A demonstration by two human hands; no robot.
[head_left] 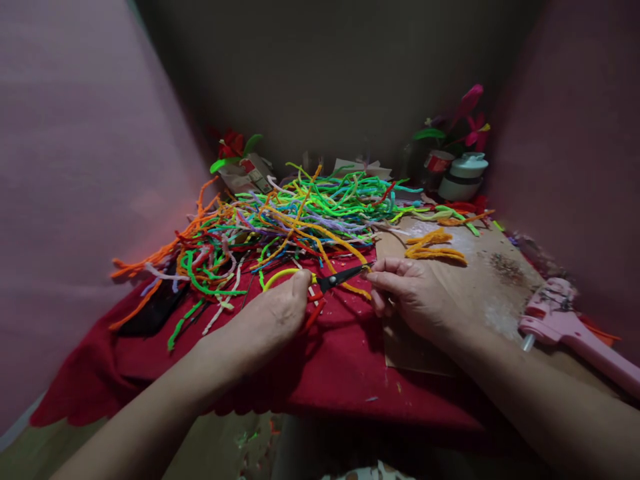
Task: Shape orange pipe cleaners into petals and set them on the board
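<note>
My left hand (277, 313) is closed around the red handles of a pair of scissors (336, 279), whose dark blades point right. A yellow pipe cleaner (280, 275) arches over the top of that hand. My right hand (413, 293) is pinched at the blade tips, fingers pressed on an orange pipe cleaner (350, 288) that runs under the blades. Both hands rest over a red cloth (330, 360). A big tangled heap of pipe cleaners (280, 223) in many colours lies just beyond them.
A brown cardboard sheet (475, 280) lies at right with orange bent pieces (433, 247) on it. A pink glue gun (570, 327) sits at the far right. A white jar (463, 177) and pipe-cleaner flowers (470, 120) stand at the back. A dark flat object (155, 310) lies at left.
</note>
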